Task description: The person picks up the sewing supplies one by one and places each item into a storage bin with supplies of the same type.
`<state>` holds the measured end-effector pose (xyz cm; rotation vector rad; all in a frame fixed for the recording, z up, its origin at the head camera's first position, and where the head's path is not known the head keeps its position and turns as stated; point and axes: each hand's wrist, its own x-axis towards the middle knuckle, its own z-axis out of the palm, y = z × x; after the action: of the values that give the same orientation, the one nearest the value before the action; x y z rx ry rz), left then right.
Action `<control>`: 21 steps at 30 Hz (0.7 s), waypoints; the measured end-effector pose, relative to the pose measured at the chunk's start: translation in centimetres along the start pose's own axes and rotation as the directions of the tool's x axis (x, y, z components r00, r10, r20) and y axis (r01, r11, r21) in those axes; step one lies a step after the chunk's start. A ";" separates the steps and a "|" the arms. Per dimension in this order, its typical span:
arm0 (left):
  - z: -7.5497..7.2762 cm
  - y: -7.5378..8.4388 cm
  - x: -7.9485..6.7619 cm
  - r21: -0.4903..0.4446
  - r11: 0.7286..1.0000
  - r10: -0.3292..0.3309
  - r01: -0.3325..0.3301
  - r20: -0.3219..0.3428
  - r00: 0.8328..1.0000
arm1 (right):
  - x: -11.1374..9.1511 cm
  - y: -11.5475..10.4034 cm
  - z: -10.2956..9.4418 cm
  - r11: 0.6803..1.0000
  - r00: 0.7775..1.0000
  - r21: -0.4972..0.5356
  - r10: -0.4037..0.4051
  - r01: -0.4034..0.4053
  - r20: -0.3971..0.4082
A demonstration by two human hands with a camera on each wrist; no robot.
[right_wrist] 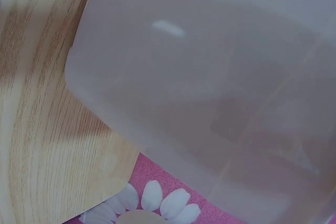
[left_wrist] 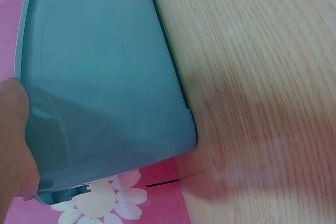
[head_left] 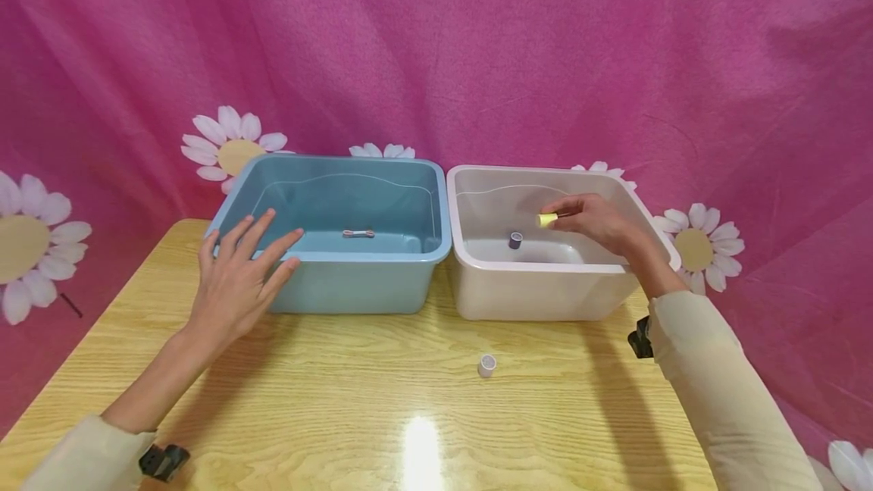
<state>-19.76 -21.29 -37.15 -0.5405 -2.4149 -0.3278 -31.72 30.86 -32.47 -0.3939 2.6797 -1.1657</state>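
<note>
In the head view my right hand pinches a small yellow cylinder between thumb and fingers, over the inside of the pale pinkish-white bin. A dark grey cylinder lies on that bin's floor. My left hand is at the front left corner of the blue bin, fingers spread across its rim. A small whitish-and-pink bundle lies inside the blue bin. In the left wrist view part of the left hand shows at the blue bin's rim. The right wrist view shows only the pale bin's outside.
A white cylinder with a greyish top stands on the wooden table, in front of the pale bin. Both bins stand side by side. A pink cloth with daisies hangs behind them.
</note>
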 end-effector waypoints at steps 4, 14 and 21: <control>0.0 0.1 0.0 0.002 1.000 0.000 0.000 -0.002 1.000 | 0.0 -0.1 0.0 1.000 1.000 -0.022 -0.009 0.009 0.014; 0.1 0.0 0.0 0.001 1.000 -0.001 0.001 -0.003 1.000 | 0.5 -0.2 -0.1 1.000 0.997 -0.006 0.011 -0.010 0.074; 0.0 0.0 0.0 0.004 1.000 0.005 -0.005 -0.012 1.000 | 1.1 -0.1 0.3 1.000 0.999 -0.012 0.007 -0.007 0.049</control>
<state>-19.81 -21.29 -37.18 -0.5410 -2.4023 -0.3236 -32.66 30.24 -32.67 -0.4093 2.6447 -1.1236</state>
